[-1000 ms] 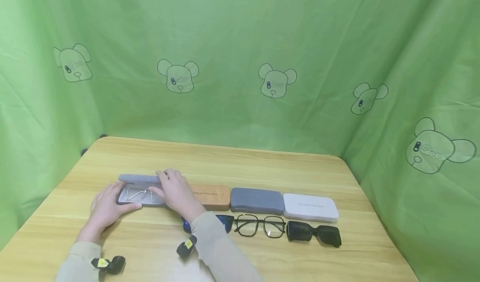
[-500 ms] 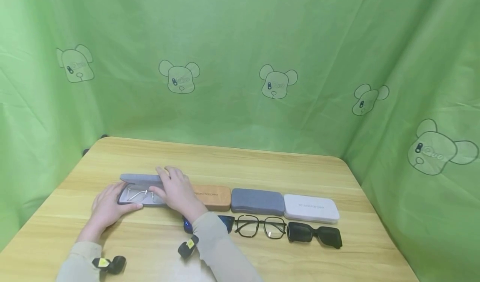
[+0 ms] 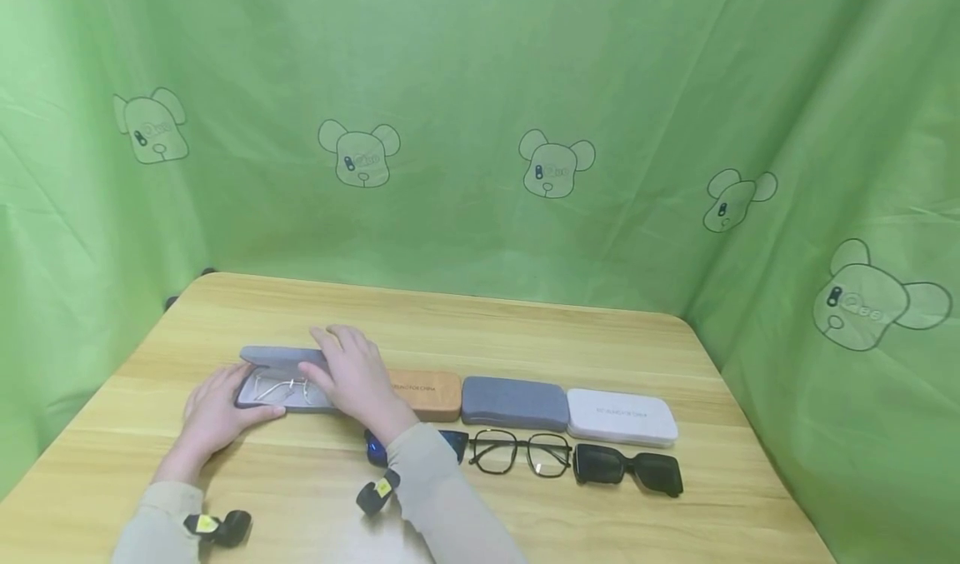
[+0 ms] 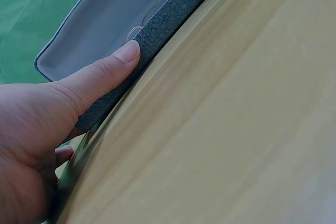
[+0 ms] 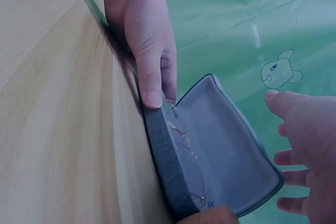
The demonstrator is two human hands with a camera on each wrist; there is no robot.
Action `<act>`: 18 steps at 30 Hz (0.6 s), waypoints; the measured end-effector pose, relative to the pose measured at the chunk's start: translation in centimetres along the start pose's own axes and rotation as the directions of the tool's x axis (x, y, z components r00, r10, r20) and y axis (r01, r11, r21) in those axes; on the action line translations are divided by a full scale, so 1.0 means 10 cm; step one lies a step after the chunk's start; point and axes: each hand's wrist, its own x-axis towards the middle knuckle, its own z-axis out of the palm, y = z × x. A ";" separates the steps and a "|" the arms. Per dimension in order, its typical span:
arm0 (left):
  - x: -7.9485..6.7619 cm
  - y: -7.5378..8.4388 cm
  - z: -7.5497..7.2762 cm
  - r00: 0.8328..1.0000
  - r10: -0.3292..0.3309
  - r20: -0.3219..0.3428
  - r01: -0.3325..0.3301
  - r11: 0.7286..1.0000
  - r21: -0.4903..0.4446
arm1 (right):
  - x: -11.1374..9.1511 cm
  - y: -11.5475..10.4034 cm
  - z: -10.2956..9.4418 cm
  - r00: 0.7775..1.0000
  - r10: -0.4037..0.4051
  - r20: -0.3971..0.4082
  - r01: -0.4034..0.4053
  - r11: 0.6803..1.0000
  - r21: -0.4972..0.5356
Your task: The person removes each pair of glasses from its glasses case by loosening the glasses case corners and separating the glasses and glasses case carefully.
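Note:
A grey-blue glasses case [image 3: 277,357] stands with its lid raised at the left of the row, with thin metal-framed glasses [image 5: 185,141] inside. My left hand [image 3: 213,414] grips the case's left end; in the left wrist view its thumb [image 4: 107,69] presses on the front wall. My right hand [image 3: 358,381] hovers by the right side of the lid. In the right wrist view that right hand [image 5: 315,156] has its fingers spread and holds nothing, slightly apart from the lid's pale lining [image 5: 220,140].
To the right stand closed cases: orange [image 3: 423,396], grey-blue [image 3: 515,402] and white [image 3: 622,416]. In front lie blue-lensed sunglasses [image 3: 453,446], partly behind my right sleeve, black-framed glasses [image 3: 495,451] and black sunglasses [image 3: 660,471]. Green curtains [image 3: 465,64] surround the wooden table [image 3: 600,522].
My right hand has shifted slightly up and to the right, away from the lid and the glasses. The left hand and the case have stayed in place.

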 end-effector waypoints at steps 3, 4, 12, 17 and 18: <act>0.00 0.00 0.00 1.000 0.001 -0.003 -0.001 1.000 0.002 | 0.00 -0.02 -0.03 0.999 -0.021 -0.042 0.020 1.000 -0.010; 0.00 0.00 0.00 1.000 0.001 -0.002 -0.001 1.000 0.001 | 0.00 -0.03 -0.05 0.998 -0.026 -0.056 0.026 1.000 -0.013; -0.01 0.01 -0.01 1.000 0.000 0.004 0.000 1.000 -0.008 | -0.03 -0.14 -0.18 0.981 -0.082 -0.175 0.077 0.997 -0.031; 0.00 0.00 -0.01 1.000 -0.011 0.016 0.011 1.000 -0.013 | -0.05 -0.21 -0.18 0.973 -0.112 -0.202 0.104 0.993 -0.049; 0.00 0.00 -0.01 1.000 -0.012 0.017 0.012 1.000 -0.015 | -0.06 -0.22 -0.17 0.972 -0.117 -0.204 0.108 0.993 -0.056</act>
